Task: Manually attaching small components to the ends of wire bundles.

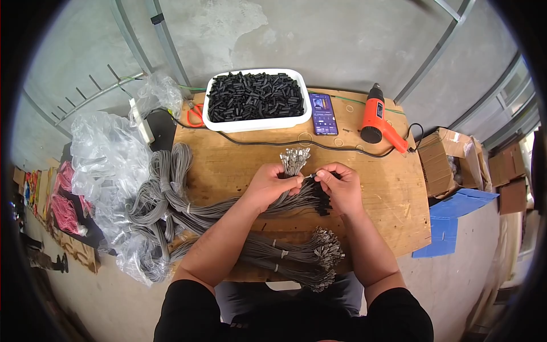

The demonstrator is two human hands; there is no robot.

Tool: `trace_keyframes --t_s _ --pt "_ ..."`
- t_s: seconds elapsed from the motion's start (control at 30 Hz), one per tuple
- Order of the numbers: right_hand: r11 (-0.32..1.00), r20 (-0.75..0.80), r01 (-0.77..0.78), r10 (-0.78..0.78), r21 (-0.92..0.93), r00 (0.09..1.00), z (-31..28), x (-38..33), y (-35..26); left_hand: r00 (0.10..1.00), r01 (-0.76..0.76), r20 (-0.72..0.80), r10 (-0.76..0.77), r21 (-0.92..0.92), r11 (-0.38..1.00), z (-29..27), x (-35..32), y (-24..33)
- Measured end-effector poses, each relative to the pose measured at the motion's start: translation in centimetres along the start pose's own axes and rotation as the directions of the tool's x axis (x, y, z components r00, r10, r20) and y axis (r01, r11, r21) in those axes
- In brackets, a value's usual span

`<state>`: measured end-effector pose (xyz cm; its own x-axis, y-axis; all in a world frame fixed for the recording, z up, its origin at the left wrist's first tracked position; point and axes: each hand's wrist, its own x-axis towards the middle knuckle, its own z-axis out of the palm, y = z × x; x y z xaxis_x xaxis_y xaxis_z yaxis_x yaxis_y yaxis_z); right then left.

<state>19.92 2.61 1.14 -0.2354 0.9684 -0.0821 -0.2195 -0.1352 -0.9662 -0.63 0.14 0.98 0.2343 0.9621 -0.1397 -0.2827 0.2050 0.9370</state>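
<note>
My left hand is closed around a bundle of grey wires, and their silvery metal terminals fan out above its fingers. Close beside it, my right hand pinches a small black sleeve at the end of one wire, between thumb and forefinger. Beneath the hands lie wire ends with black sleeves. Their grey wires run left into a looped coil. Nearer me, tied wire bundles rest along the table edge with bare metal terminals.
A white tub full of short black sleeves stands at the back. Right of it are a phone and an orange heat gun, whose cord crosses the table. Red-handled pliers and clear plastic bags are at left.
</note>
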Motion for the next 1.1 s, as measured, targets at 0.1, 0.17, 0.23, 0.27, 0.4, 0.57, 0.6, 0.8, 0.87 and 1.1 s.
trace_keyframes --t_s 0.1,0.17,0.23,0.27,0.4,0.57,0.6,0.8,0.87,1.1 --pt "0.998 0.014 -0.047 0.047 0.043 0.999 -0.2 0.1 0.0 1.0 -0.005 0.007 0.005 0.007 1.0 -0.4 0.2 -0.5" --pt "0.992 0.026 -0.09 0.088 0.089 0.996 -0.1 0.0 -0.3 1.0 -0.003 0.004 0.003 0.017 1.0 -0.5 0.2 -0.6" --pt "0.982 0.038 -0.133 0.128 0.136 0.991 -0.2 0.0 -0.7 1.0 0.0 0.001 0.0 0.025 1.0 -0.5 0.1 -0.5" --pt "0.966 0.083 -0.164 0.15 0.2 0.985 -0.5 0.1 -0.9 1.0 0.005 0.002 -0.005 0.036 0.999 -0.5 0.1 -0.5" --pt "0.929 0.17 -0.238 0.196 0.283 0.966 -1.1 0.3 -0.9 1.0 0.006 0.003 -0.006 0.035 0.999 0.0 -0.1 0.2" --pt "0.926 0.201 -0.275 0.227 0.259 0.953 -0.9 0.2 -0.5 0.999 0.009 0.038 -0.011 0.047 0.999 -0.4 -0.1 0.0" --pt "0.929 0.214 -0.284 0.236 0.237 0.948 -0.8 0.1 -0.5 0.999 0.005 0.045 -0.008 0.053 0.999 -0.3 -0.1 0.0" --pt "0.931 0.216 -0.276 0.227 0.237 0.95 -0.7 0.1 -0.4 0.999 0.02 0.026 -0.022 0.08 0.997 -0.2 -0.1 0.1" --pt "0.933 0.216 -0.275 0.226 0.232 0.95 -0.5 0.0 -0.3 0.999 0.02 0.035 -0.023 0.083 0.996 -0.1 -0.2 0.2" --pt "0.909 0.247 -0.313 0.248 0.274 0.937 -0.6 0.1 -0.8 0.999 0.026 0.036 -0.029 0.065 0.998 -0.1 -0.1 0.0"
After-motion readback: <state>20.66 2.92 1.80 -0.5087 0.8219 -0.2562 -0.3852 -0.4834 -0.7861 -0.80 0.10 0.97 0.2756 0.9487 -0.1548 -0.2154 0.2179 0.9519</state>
